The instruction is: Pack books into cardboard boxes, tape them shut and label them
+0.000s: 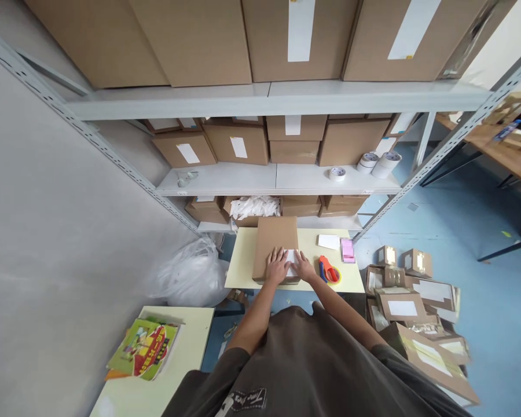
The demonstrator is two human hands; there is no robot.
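A brown cardboard box (276,233) lies on a pale yellow table (243,255). My left hand (278,265) rests flat on the top of the box, fingers spread, at the left edge of a white label (292,263). My right hand (304,267) touches the label's right side near the box's right edge, its fingers extended. To the right of the box lies an orange and blue tape dispenser (329,270) with a roll of tape. A white paper (329,241) and a pink pad (348,250) are behind it.
Shelves (243,179) with cardboard boxes and tape rolls (337,174) stand in front. Parcels (403,307) are piled on the floor at the right. A plastic bag (191,272) and a side table (178,347) with bright green packets (145,347) are at the left.
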